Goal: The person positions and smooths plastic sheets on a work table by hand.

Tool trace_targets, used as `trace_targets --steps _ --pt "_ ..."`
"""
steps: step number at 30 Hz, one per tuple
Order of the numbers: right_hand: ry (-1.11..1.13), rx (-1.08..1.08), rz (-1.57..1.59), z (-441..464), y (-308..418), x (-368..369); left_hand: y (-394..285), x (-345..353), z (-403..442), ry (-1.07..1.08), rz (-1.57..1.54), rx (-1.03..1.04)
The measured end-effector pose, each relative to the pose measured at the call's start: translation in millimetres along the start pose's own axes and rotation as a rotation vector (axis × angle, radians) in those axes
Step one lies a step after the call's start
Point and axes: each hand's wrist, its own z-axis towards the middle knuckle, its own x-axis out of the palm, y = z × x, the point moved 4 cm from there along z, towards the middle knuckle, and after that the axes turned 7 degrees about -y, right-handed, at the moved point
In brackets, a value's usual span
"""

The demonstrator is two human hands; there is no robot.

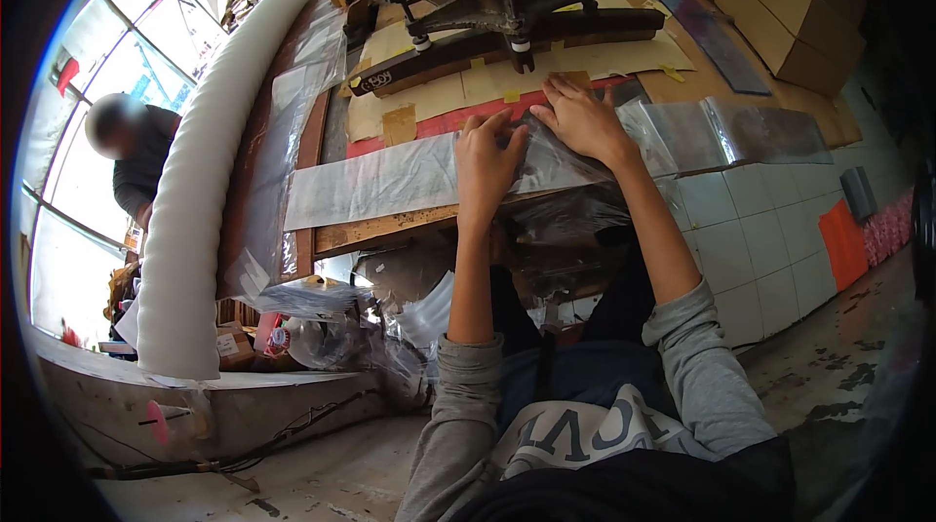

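Note:
A long strip of clear plastic film [375, 178] lies along the near edge of the work table. My left hand [487, 154] is over the film with its fingers bent; whether anything thin is between them cannot be made out. Just right of it, my right hand [582, 120] rests with its fingers spread over the film and a red surface [429, 132]. Beyond both hands stands a dark metal press [512, 20] with a long bar, above beige sheets [478, 81] held with yellow tape.
A thick white foam roll [200, 181] stands at the left, with another person [136, 152] behind it. Cardboard boxes [790, 10] are at the back right beside a grey strip [702, 35]. More plastic film [765, 135] hangs over the table's right edge.

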Motion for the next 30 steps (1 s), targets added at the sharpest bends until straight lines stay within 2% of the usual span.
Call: trace_targets --steps 13,16,22,30 --pt "-0.075 -0.037 0.021 -2.0 -1.4 2.4 -2.3 -1.7 -0.6 -0.010 0.010 0.024" --pt "-0.089 -0.042 0.015 -3.2 -2.4 1.8 0.0 0.2 -0.6 0.006 -0.044 -0.061" --pt "-0.099 -0.043 0.020 -3.2 -2.1 2.5 -2.9 -2.3 -0.6 -0.015 0.013 0.017" --pt "-0.110 -0.035 0.013 -3.6 -3.0 3.0 -2.7 -1.9 -1.2 -0.018 0.017 0.011"
